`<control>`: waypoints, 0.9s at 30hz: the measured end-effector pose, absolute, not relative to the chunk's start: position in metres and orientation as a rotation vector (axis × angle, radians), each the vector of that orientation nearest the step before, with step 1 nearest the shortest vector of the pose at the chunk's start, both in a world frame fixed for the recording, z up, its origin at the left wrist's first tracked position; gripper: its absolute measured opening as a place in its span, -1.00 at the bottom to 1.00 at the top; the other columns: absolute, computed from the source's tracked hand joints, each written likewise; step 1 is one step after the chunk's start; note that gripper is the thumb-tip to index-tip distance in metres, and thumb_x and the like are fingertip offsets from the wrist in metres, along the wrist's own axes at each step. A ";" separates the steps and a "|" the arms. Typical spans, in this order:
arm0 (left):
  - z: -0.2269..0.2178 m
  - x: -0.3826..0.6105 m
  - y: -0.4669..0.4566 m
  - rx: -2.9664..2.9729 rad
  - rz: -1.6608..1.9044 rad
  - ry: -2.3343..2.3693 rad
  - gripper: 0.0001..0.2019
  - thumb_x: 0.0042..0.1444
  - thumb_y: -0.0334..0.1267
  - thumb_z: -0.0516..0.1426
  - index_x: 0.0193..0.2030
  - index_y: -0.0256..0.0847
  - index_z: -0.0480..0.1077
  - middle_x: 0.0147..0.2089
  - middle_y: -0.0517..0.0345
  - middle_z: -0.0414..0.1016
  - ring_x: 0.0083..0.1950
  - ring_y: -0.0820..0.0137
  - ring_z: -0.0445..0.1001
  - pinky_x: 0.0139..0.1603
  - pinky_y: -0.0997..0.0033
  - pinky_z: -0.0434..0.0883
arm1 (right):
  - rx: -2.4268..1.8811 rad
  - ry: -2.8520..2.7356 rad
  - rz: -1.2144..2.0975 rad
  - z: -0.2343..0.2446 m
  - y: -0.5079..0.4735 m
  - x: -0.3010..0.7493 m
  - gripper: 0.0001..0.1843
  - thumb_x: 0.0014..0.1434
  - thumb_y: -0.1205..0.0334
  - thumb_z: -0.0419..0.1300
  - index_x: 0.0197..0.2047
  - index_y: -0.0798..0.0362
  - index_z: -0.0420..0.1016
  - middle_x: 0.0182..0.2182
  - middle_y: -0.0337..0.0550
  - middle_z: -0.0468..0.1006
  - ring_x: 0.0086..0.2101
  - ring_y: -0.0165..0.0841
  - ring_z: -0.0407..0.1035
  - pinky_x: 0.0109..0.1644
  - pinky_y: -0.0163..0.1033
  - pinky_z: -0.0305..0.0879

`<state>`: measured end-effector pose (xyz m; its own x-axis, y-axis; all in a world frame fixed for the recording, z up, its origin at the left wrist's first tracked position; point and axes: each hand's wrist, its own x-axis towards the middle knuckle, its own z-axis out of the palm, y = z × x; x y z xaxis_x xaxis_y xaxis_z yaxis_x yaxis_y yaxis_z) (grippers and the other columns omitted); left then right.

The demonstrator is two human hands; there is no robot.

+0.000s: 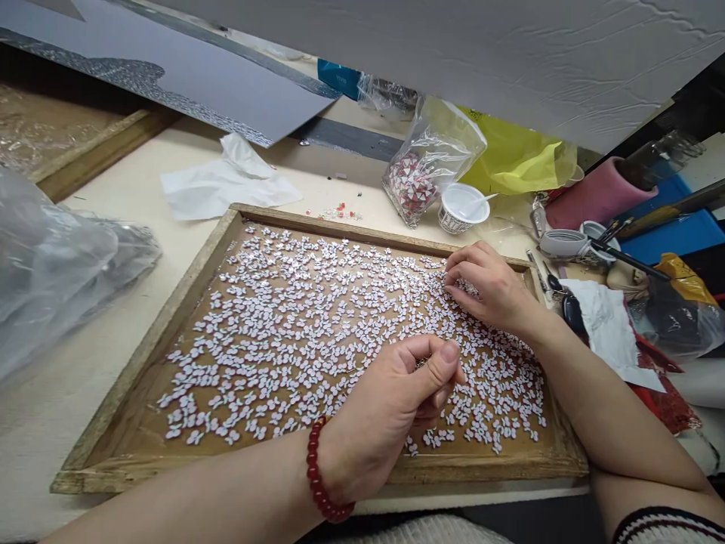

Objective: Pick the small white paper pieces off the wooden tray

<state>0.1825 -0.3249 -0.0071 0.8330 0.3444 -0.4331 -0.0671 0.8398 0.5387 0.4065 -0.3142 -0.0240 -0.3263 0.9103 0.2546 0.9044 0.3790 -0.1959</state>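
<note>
A shallow wooden tray (136,344) holds a layer of small white bow-like pieces (317,317), with thin red edges on some. Over the tray's front right part, my left hand (405,385) is closed, thumb against the curled fingers. Small dark specks show in its curl, too small to name. A red bead bracelet (316,472) circles that wrist. My right hand (487,287) is low over the pieces near the back right corner, thumb and forefinger tips together in a pinch. Whatever is between them is too small to make out.
Behind the tray are a crumpled tissue (226,177), a clear bag (419,181) of red and white pieces and a small white cup (463,208). Clear plastic (62,264) lies at left. A pink roll (594,193) and tools crowd the right. A large board (453,60) overhangs the back.
</note>
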 end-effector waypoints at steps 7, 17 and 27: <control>-0.008 0.183 -0.325 0.498 0.263 0.557 -0.86 0.20 -0.24 0.14 -0.28 -0.29 0.40 -0.43 0.26 0.29 -0.55 0.61 -0.02 -0.54 0.51 -0.09 | -1.579 -2.337 -0.032 -0.023 -0.315 0.405 -0.93 0.19 0.33 0.14 -0.34 0.07 0.41 -0.22 -0.04 0.43 -0.17 -0.25 0.27 -0.05 -0.06 0.27; -0.009 0.182 -0.327 0.523 0.241 0.585 -0.84 0.16 -0.22 0.20 -0.24 -0.26 0.36 -0.37 0.24 0.35 -0.55 0.64 0.01 -0.53 0.52 -0.05 | -1.579 -2.326 -0.017 -0.026 -0.314 0.405 -0.93 0.19 0.34 0.14 -0.34 0.06 0.42 -0.22 -0.04 0.44 -0.18 -0.24 0.27 -0.07 -0.05 0.27; -0.009 0.185 -0.327 0.510 0.251 0.538 -0.80 0.21 -0.21 0.16 -0.35 -0.27 0.28 -0.42 0.25 0.34 -0.57 0.64 -0.01 -0.55 0.51 -0.08 | -1.577 -2.330 -0.023 -0.028 -0.313 0.406 -0.93 0.19 0.33 0.15 -0.34 0.07 0.43 -0.23 -0.04 0.45 -0.19 -0.24 0.27 -0.07 -0.05 0.28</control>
